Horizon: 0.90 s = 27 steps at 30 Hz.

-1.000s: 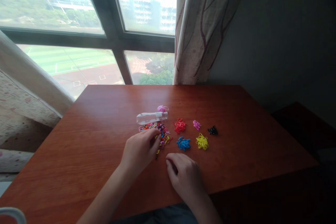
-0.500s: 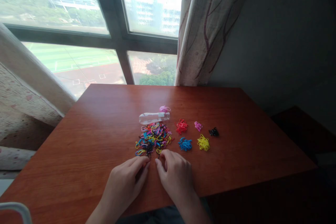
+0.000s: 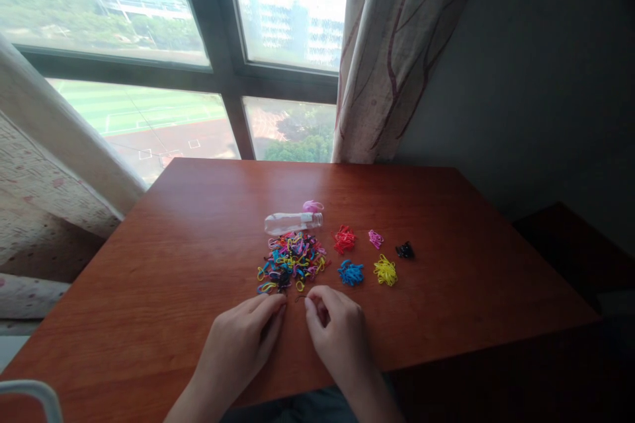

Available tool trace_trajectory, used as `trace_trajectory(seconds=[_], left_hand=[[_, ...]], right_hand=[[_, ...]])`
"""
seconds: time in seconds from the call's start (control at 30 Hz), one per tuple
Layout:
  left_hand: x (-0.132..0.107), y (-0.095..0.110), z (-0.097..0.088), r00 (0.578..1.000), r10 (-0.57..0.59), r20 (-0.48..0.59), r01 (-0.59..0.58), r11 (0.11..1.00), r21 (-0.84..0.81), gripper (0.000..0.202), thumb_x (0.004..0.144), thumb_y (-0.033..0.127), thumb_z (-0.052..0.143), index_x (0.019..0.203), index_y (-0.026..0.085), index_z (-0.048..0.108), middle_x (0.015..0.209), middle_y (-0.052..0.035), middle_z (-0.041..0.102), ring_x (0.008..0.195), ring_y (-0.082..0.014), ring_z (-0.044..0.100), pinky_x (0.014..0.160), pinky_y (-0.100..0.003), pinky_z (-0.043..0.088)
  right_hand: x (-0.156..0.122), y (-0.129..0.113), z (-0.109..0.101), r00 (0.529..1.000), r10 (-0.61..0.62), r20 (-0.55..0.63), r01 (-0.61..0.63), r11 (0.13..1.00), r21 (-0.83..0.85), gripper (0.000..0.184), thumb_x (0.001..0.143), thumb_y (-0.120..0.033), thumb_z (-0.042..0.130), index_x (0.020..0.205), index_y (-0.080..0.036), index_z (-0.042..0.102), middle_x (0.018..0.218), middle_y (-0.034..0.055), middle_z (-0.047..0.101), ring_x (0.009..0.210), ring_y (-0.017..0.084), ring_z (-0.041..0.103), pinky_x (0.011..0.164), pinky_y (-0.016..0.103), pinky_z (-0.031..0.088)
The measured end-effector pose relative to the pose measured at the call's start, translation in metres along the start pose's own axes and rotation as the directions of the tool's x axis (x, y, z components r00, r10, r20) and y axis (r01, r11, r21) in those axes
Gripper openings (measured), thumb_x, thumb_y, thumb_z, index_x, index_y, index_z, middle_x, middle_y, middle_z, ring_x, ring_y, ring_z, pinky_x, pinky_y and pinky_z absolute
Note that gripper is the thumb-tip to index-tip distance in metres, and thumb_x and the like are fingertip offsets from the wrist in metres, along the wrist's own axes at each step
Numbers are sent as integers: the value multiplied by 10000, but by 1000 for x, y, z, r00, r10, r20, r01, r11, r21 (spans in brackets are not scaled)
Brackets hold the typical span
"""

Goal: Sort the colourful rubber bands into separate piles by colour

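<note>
A mixed pile of coloured rubber bands (image 3: 292, 263) lies on the wooden table (image 3: 173, 244). To its right sit small sorted heaps: red (image 3: 344, 238), pink (image 3: 375, 238), black (image 3: 404, 250), blue (image 3: 350, 273) and yellow (image 3: 385, 270). A clear plastic bottle (image 3: 292, 222) lies on its side behind the pile, with a pink cap (image 3: 312, 206) by its mouth. My left hand (image 3: 238, 344) and right hand (image 3: 337, 334) rest just in front of the pile, fingertips pinched together near a thin dark band (image 3: 299, 298) between them.
A window (image 3: 198, 46) and patterned curtains (image 3: 397, 46) stand behind the table. A white curved rim (image 3: 30, 393) shows at the bottom left corner. A dark lower surface (image 3: 570, 244) lies to the right of the table.
My left hand drew back from the mixed pile to the near side, uncovering the pile. My right hand shifted slightly left and both hands came together in front of the pile.
</note>
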<state>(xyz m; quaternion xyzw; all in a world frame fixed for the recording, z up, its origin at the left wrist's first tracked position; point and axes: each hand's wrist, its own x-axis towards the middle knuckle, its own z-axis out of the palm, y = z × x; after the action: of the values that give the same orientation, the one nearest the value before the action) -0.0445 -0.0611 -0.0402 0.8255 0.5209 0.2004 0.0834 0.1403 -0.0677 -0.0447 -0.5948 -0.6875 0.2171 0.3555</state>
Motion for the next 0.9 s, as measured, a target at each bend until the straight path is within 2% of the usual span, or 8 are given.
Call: trace_trajectory(seconds=[0.13, 0.23, 0.4, 0.53, 0.67, 0.9], left_hand=[[2, 2, -2, 1000, 7, -21, -7, 1000, -8, 249, 948, 264, 437, 1003, 237, 678, 956, -26, 770, 788, -183, 737, 679, -261, 561], [2, 2, -1, 999, 7, -42, -7, 1000, -6, 251, 942, 266, 442, 1013, 242, 681, 971, -23, 773, 802, -184, 741, 682, -257, 563], [1, 0, -1, 999, 8, -34, -7, 1000, 22, 248, 948, 274, 439, 1017, 244, 676, 979, -18, 773, 810, -192, 742, 663, -264, 559], [3, 0, -1, 1000, 10, -29, -9, 1000, 23, 250, 952, 282, 436, 1009, 248, 676, 978, -16, 773, 809, -191, 742, 664, -260, 557], [4, 0, 0, 999, 15, -34, -14, 999, 31, 251, 955, 285, 435, 1011, 247, 677, 975, -13, 773, 807, -189, 743, 664, -259, 555], [0, -2, 1, 999, 17, -38, -16, 999, 32, 230, 953, 289, 456, 1029, 253, 670, 988, -3, 769, 817, -186, 742, 663, -259, 547]], right_hand=[[-3, 10, -13, 998, 37, -55, -33, 997, 71, 181, 933, -272, 510, 812, -216, 633, 657, -12, 620, 575, 130, 576, 570, 215, 410], [-2, 28, -36, 985, 80, -153, -74, 996, 46, 227, 940, -337, 509, 816, -214, 654, 638, -7, 620, 542, 131, 570, 540, 212, 423], [8, 81, -88, 925, 174, -338, -220, 970, -102, 290, 896, -458, 546, 849, -205, 681, 657, 14, 643, 553, 151, 584, 555, 233, 445], [17, 119, -118, 887, 227, -403, -323, 927, -190, 339, 873, -504, 542, 872, -197, 686, 689, 36, 657, 593, 173, 596, 573, 256, 436], [28, 135, -130, 878, 219, -426, -337, 914, -225, 347, 857, -515, 539, 844, -199, 681, 671, 40, 648, 594, 185, 591, 584, 274, 423], [48, 139, -131, 893, 205, -400, -318, 917, -240, 311, 852, -480, 529, 822, -206, 674, 658, 34, 644, 595, 179, 587, 603, 277, 408]])
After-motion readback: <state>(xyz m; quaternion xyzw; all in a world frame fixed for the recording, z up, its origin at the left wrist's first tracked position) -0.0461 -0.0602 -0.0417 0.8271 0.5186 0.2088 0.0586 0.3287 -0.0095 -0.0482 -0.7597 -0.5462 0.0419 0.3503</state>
